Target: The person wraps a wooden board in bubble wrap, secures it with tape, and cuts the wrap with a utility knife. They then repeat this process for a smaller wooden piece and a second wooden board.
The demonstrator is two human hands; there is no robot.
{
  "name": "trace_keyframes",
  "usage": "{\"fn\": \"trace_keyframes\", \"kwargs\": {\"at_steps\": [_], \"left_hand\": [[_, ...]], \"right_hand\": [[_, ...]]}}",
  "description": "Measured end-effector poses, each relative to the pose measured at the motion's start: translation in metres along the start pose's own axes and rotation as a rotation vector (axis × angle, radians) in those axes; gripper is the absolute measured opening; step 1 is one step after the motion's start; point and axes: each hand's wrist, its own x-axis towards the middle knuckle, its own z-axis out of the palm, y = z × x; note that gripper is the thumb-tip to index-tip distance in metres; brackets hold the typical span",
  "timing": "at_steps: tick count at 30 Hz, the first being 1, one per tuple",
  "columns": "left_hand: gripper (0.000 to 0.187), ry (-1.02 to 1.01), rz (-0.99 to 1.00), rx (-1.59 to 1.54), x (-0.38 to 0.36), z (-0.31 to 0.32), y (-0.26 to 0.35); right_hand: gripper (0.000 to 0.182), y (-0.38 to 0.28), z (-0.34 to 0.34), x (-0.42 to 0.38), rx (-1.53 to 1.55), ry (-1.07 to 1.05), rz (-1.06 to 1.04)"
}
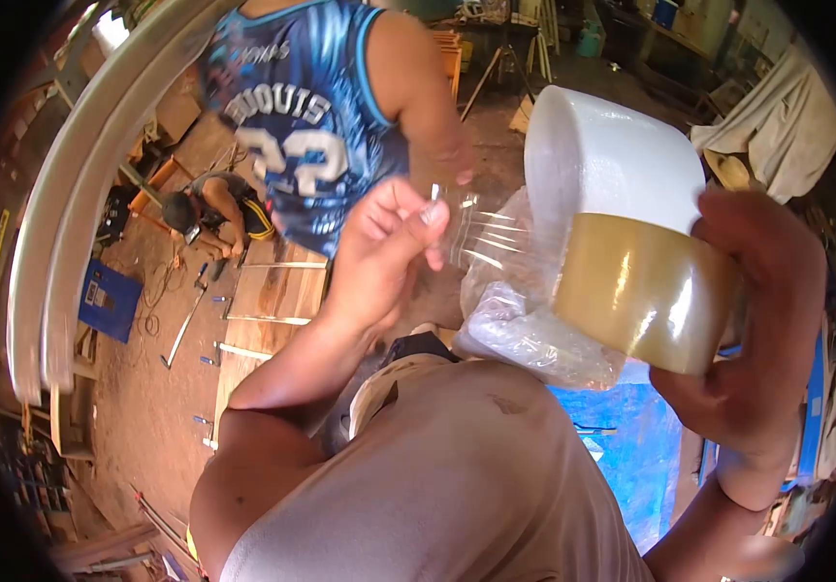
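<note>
Tape roll [646, 291]: right of centre, its glossy brown winding in front of the white roll [627, 150].
Right grip [785, 281]: curled round the tape roll's right end, bracing far and near edges, which I judge leaves the winding free on the left; some of my fingertips are hidden.
Left grip [389, 242]: thumb and fingers pinching the clear strip [488, 233], probably held away from the roll to keep it taut; its exact end is lost in glare.
White roll: partly covered by the brown winding; I cannot tell whether my right grip bears on it too.
Plastic bag [544, 335]: crumpled below the strip, near my shirt [418, 466]; contents unclear.
Blue surface [631, 485]: near right, partly covered by my shirt; desk or sheet, I cannot tell.
Boards [277, 291]: far left, crossed by bar clamps [268, 318], likely pressing them together.
Co-workers: one in a blue jersey [302, 126], head cut off; another bent low [219, 204], farther left.
</note>
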Motion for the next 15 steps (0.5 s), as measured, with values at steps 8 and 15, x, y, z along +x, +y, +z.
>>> {"fn": "trace_keyframes", "kwargs": {"at_steps": [8, 15], "left_hand": [[0.016, 0.124, -0.365, -0.298, -0.047, -0.045, -0.053], [0.018, 0.139, -0.495, -0.306, -0.061, -0.048, -0.074]], "right_hand": [[0.058, -0.038, 0.046, 0.077, -0.039, -0.379, 0.248], [0.053, -0.046, 0.066, 0.101, -0.137, -0.602, 0.198]]}}
